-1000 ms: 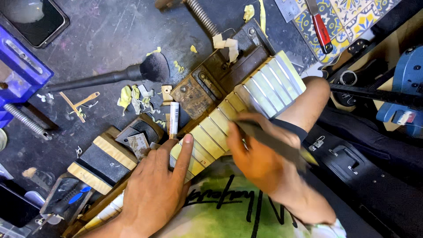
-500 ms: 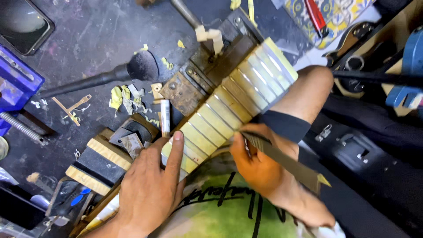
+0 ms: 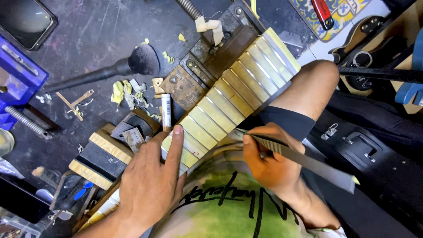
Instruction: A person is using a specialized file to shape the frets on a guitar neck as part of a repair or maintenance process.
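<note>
the left hand (image 3: 147, 185) is lying flat on the near end of a guitar neck (image 3: 229, 99), its fingers stretched out and pressed down on the taped fretboard with the forefinger pointing up along the frets; it is gripping nothing, only pinning the neck in place. the guitar neck is running on a slant from lower left to upper right across a dark, scuffed workbench (image 3: 88, 39), its far end sitting on a rusty metal block (image 3: 185, 86) and its masked frets showing as pale yellow bands. the right hand (image 3: 269, 161) is curling tight around a flat metal file (image 3: 304, 161), the fingers wrapped over the blade near its tip, and that tip is touching the edge of the neck on the near side. the file's long body is sticking out to the lower right, over the person's lap. a black brush (image 3: 110, 70) is lying on the bench well apart from the hands, with yellow tape scraps (image 3: 123, 92) beside it and a small white marker (image 3: 166, 110) just beside the neck. a blue vise (image 3: 17, 79) is sitting at the left edge.
</note>
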